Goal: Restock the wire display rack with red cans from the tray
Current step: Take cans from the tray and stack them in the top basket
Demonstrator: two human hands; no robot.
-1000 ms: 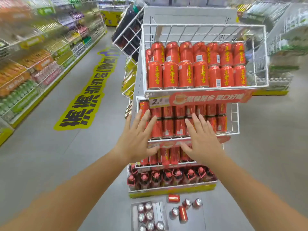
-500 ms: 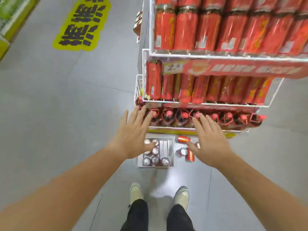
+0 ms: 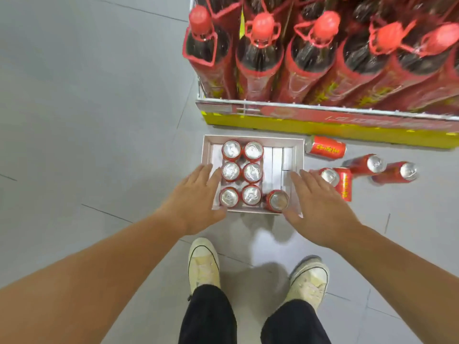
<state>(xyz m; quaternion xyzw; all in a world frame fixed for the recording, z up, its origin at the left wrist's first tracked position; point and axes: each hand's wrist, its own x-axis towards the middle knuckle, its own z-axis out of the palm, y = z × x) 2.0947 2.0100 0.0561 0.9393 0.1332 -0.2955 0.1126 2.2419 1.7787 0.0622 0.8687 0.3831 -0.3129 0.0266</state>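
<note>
Rack (image 3: 323, 105): we see its lowest tier at top right, packed with bottles (image 3: 258, 53).
Tray (image 3: 250, 139): on the floor just before the rack, between our hands.
Left hand (image 3: 196, 202): fingers spread, empty, over the tray's left edge.
Right hand (image 3: 320, 207): flat and empty, over the right edge.
Cans (image 3: 242, 173): seven upright in the tray; loose cans (image 3: 325, 148) lie right of it.

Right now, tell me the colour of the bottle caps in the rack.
Red, clearest in the head view: bottle caps on dark bottles.
</note>
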